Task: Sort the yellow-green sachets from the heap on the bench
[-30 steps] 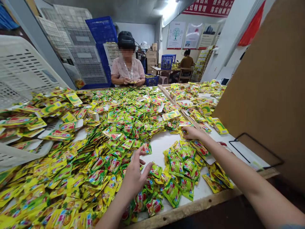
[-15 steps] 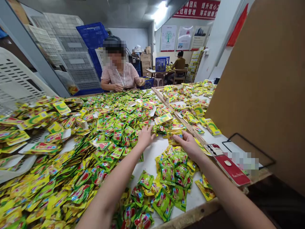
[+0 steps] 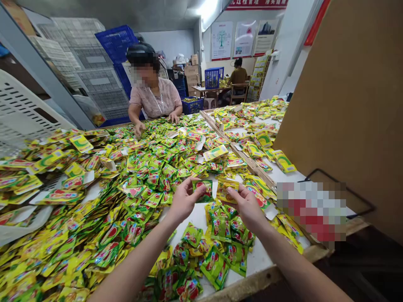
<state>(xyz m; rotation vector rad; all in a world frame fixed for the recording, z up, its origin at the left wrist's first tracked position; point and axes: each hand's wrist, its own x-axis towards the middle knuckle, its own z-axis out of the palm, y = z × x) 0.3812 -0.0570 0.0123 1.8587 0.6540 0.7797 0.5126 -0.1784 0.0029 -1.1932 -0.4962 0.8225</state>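
Note:
Between the thumb and fingers of my left hand (image 3: 185, 199) is a green candy packet (image 3: 205, 191) with a red fruit picture. My right hand (image 3: 247, 203) pinches a yellow candy packet (image 3: 226, 191) the same way. The two packets are held side by side just above the white tabletop (image 3: 185, 218), with a narrow gap between them. Below them lies a small heap of green and yellow packets (image 3: 222, 224). A large pile of mostly green packets (image 3: 157, 167) spreads left of and beyond my left hand.
Small yellow boxes (image 3: 215, 153) lie past my hands, and more fill a white crate (image 3: 28, 109) at left. A wooden divider strip (image 3: 252, 163) runs along the table. A brown board (image 3: 343, 105) stands at right. A co-worker (image 3: 154, 96) sits across the table.
My left hand has drawn back from the pile and now holds a green packet. My right hand keeps its yellow packet, now slightly lower. The co-worker's hands have come down onto the pile.

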